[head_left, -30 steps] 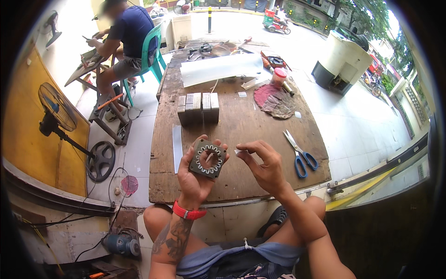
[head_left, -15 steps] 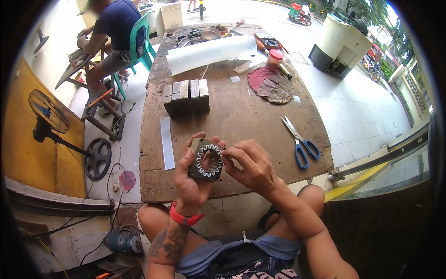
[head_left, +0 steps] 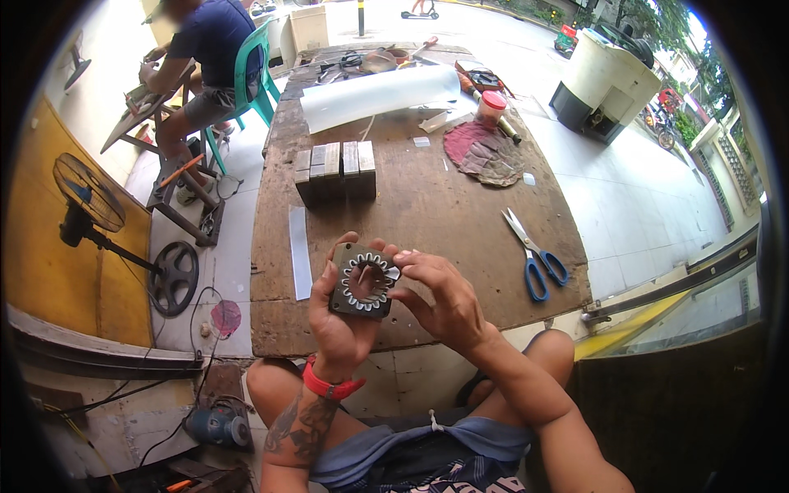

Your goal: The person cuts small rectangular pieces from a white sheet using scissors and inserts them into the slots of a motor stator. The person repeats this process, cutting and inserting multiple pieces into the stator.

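My left hand (head_left: 343,335) is wrapped round a small square motor stator core (head_left: 342,301), holding it above the table's near edge. White liners (head_left: 349,289) ring its round opening, one in each slot, with looped ends standing out. At the core's right side, my right hand (head_left: 450,302) has a small white slip (head_left: 393,274) between thumb and fingertips. The slip lies against the core's edge; whether any of it sits in a slot I cannot tell.
On the wooden table (head_left: 427,222) are stacked metal blocks (head_left: 335,185), a white strip (head_left: 298,251), blue-handled scissors (head_left: 534,259), a translucent sheet (head_left: 382,97), a red-lidded jar (head_left: 491,107) and a reddish cloth (head_left: 485,152). A fan (head_left: 89,193) stands left, near a seated person (head_left: 209,49).
My right fingers have spread slightly, and the white slip between them shows more plainly. The stator core has turned a little in my left hand. The whole view has shifted slightly.
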`<state>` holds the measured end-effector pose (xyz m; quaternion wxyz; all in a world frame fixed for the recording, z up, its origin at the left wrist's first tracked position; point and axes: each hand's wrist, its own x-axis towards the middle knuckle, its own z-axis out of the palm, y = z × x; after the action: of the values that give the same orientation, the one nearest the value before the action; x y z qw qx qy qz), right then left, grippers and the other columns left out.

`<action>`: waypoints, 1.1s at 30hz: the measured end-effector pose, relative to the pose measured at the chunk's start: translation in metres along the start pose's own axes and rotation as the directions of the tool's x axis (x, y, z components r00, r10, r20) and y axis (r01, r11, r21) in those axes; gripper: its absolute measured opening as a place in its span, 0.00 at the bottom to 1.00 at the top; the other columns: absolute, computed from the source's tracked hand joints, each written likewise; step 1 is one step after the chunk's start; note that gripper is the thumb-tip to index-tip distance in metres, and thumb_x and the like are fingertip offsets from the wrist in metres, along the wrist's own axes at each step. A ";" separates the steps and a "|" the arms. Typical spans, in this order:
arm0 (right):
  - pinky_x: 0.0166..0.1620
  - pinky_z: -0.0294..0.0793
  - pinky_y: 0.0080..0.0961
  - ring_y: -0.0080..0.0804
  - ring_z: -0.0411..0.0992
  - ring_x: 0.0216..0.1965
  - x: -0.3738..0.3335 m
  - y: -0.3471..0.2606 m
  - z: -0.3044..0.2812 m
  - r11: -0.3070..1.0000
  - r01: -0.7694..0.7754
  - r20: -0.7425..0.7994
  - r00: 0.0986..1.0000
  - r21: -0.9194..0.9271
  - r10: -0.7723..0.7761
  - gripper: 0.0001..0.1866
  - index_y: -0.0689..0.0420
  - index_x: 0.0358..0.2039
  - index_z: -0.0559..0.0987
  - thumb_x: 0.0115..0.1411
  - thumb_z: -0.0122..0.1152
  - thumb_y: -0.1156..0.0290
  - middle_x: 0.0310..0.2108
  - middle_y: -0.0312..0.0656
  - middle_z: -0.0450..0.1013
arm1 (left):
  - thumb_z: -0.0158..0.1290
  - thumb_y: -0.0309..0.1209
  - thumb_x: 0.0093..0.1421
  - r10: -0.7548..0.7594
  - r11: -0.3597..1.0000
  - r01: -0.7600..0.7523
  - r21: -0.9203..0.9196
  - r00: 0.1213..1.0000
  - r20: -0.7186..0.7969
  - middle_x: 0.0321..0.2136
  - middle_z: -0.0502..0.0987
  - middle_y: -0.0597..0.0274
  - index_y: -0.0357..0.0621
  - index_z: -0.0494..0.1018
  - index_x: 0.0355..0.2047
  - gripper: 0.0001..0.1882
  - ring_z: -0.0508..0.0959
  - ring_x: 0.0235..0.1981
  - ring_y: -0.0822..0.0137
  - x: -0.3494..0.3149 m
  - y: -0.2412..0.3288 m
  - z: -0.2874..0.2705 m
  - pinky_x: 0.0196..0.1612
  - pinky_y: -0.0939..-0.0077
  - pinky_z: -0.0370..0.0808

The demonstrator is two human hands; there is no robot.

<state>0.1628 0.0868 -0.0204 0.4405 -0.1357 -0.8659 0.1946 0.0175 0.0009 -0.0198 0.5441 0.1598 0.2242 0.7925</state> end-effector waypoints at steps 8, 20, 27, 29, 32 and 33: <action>0.53 0.78 0.37 0.43 0.77 0.52 -0.008 -0.009 -0.010 0.978 -0.154 0.096 0.985 0.139 0.142 0.32 0.59 0.57 0.75 0.55 0.80 0.65 0.47 0.44 0.79 | 0.27 0.71 0.70 -0.405 0.911 0.395 0.115 0.910 0.085 0.51 0.80 0.35 0.27 0.72 0.59 0.52 0.85 0.48 0.44 0.029 0.044 -0.018 0.53 0.46 0.84; 0.43 0.81 0.31 0.32 0.81 0.37 -0.021 -0.011 0.004 0.929 -0.332 0.193 0.934 0.166 0.299 0.29 0.59 0.52 0.77 0.54 0.81 0.65 0.36 0.44 0.81 | 0.29 0.86 0.56 -0.573 0.785 0.582 0.212 0.812 -0.107 0.21 0.73 0.68 0.19 0.75 0.48 0.68 0.66 0.15 0.80 0.035 0.044 -0.028 0.18 0.87 0.65; 0.43 0.79 0.28 0.29 0.81 0.37 -0.013 -0.013 -0.001 0.869 -0.404 0.271 0.904 0.286 0.331 0.25 0.60 0.51 0.76 0.59 0.78 0.65 0.33 0.43 0.80 | 0.28 0.84 0.59 -0.563 0.806 0.562 0.183 0.825 -0.052 0.29 0.82 0.54 0.22 0.77 0.45 0.64 0.78 0.21 0.72 0.036 0.042 -0.038 0.25 0.83 0.78; 0.43 0.78 0.27 0.30 0.80 0.35 -0.012 -0.011 0.000 0.822 -0.505 0.288 0.855 0.264 0.432 0.26 0.61 0.51 0.75 0.60 0.77 0.63 0.32 0.43 0.79 | 0.28 0.83 0.60 -0.546 0.810 0.544 0.217 0.836 -0.058 0.32 0.83 0.51 0.24 0.77 0.45 0.62 0.82 0.25 0.68 0.037 0.040 -0.038 0.30 0.80 0.82; 0.49 0.78 0.32 0.36 0.79 0.42 -0.010 -0.010 0.001 0.637 -0.700 0.408 0.710 0.323 0.573 0.32 0.61 0.57 0.72 0.61 0.76 0.58 0.39 0.47 0.78 | 0.28 0.81 0.62 -0.452 0.799 0.482 0.359 0.876 -0.167 0.35 0.84 0.49 0.28 0.77 0.46 0.59 0.85 0.30 0.65 0.031 0.029 -0.030 0.36 0.77 0.85; 0.52 0.77 0.34 0.38 0.79 0.46 -0.009 -0.009 0.000 0.530 -0.778 0.470 0.627 0.337 0.621 0.35 0.61 0.60 0.70 0.61 0.76 0.56 0.44 0.49 0.77 | 0.28 0.81 0.63 -0.439 0.811 0.469 0.350 0.883 -0.165 0.36 0.84 0.49 0.28 0.77 0.47 0.59 0.85 0.30 0.65 0.029 0.029 -0.027 0.36 0.77 0.85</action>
<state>0.1679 0.0750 -0.0226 0.2086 -0.3229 -0.7050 0.5959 -0.0292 0.0144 -0.0269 0.6669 0.1734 0.4256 0.5865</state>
